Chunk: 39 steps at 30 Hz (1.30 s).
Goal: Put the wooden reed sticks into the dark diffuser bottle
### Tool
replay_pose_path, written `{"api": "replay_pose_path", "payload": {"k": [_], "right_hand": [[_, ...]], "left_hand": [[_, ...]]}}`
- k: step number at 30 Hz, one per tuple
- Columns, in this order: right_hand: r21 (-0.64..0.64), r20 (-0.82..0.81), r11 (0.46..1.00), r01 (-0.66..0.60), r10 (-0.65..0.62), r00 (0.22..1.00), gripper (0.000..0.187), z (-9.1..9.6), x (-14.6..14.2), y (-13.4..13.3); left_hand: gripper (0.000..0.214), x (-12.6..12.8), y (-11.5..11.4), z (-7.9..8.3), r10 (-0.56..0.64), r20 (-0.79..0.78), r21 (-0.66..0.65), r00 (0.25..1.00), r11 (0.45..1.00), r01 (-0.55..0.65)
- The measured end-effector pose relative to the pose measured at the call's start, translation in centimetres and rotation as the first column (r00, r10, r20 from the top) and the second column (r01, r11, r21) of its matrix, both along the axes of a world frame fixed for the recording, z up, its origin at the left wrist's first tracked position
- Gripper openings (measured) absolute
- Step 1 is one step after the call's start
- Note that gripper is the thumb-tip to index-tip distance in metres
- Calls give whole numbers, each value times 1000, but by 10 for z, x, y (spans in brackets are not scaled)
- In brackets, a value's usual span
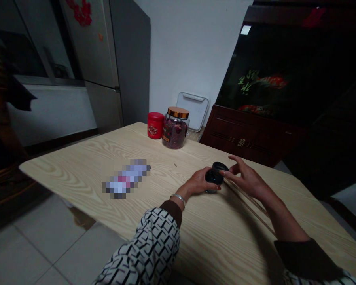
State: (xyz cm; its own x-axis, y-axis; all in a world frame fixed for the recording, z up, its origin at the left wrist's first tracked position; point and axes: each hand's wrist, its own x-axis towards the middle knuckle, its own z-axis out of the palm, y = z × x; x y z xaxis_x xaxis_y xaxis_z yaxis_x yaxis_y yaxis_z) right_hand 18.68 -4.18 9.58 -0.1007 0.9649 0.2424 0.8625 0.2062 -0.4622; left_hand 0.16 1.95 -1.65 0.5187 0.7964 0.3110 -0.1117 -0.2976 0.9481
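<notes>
Left hand [198, 183] grasps small black jar [215, 174] by its side; jar sits just right of that hand. Right hand [247, 179] open, touching jar top. Looks light, stiff, slick: hold around body.

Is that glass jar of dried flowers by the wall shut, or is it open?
Shut: the copper-coloured lid sits level on top of the glass jar, closing its mouth over the dried red flowers inside.
</notes>
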Motion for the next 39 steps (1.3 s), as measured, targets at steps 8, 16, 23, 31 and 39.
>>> {"api": "replay_pose_path", "payload": {"k": [8,16,23,31,39], "right_hand": [[89,-151,996,-7,21,988,57,-7,-3,3],[123,-108,954,275,-263,959,57,8,-6,-13],[36,-216,978,-206,209,954,61,-19,-8,6],[218,-109,974,-59,84,990,45,-41,-12,10],[239,-107,971,-26,53,993,45,-40,-18,5]], "left_hand": [[70,0,0,1,-6,-22,-17,1000,1000,6],[69,2,1,-1,-6,11,-34,1000,999,6],[67,2,1,-2,-4,19,-34,1000,999,5],[65,-1,-1,2,1,6,5,1000,1000,-1],[62,-1,-4,3,-33,31,-45,999,998,34]]}}
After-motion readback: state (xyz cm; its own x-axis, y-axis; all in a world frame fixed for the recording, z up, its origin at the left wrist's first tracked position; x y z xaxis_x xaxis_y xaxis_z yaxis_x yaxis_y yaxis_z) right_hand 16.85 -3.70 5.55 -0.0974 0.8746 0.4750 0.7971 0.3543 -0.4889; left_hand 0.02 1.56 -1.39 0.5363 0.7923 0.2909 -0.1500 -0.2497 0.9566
